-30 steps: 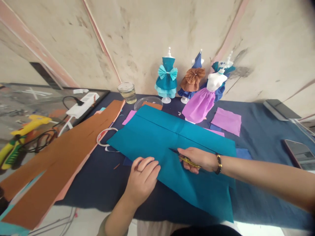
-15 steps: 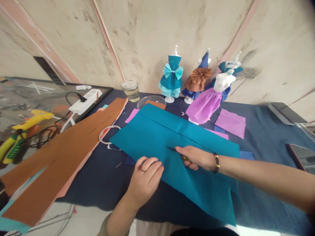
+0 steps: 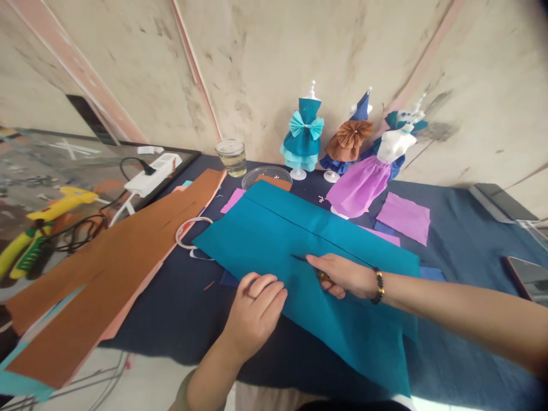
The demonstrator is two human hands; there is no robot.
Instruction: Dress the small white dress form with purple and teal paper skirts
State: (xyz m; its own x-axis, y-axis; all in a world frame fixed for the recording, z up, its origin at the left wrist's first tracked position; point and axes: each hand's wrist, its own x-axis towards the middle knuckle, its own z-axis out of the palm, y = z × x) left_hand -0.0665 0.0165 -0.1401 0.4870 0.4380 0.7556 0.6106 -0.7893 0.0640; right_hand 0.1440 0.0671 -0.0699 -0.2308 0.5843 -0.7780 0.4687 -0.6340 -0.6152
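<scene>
A large teal sheet of fabric (image 3: 257, 228) lies across the dark blue cloth, with a straight crease along its far part. My left hand (image 3: 257, 311) is closed on the near edge of this fabric, fingers curled and the thumb hidden. In my right hand (image 3: 342, 274) are scissors (image 3: 298, 258), closed in my fingers; a dark blade shows on the teal fabric and points left. Most of the handle is covered by my fingers, with a bit of yellow showing. Right of the blade, the near part of the fabric hangs down toward me.
Brown fabric strips (image 3: 141, 245) lie at left, beside a white ribbon roll (image 3: 184, 233), a power strip (image 3: 154, 174) and a yellow glue gun (image 3: 64, 202). Behind stand a glass (image 3: 232, 158) and several dressed mini mannequins, one in a purple skirt (image 3: 359, 185). A phone (image 3: 524, 277) lies at right.
The whole view has shifted slightly, with the background things a little further right. Both hands and the scissors stay almost in the same place on the teal fabric.
</scene>
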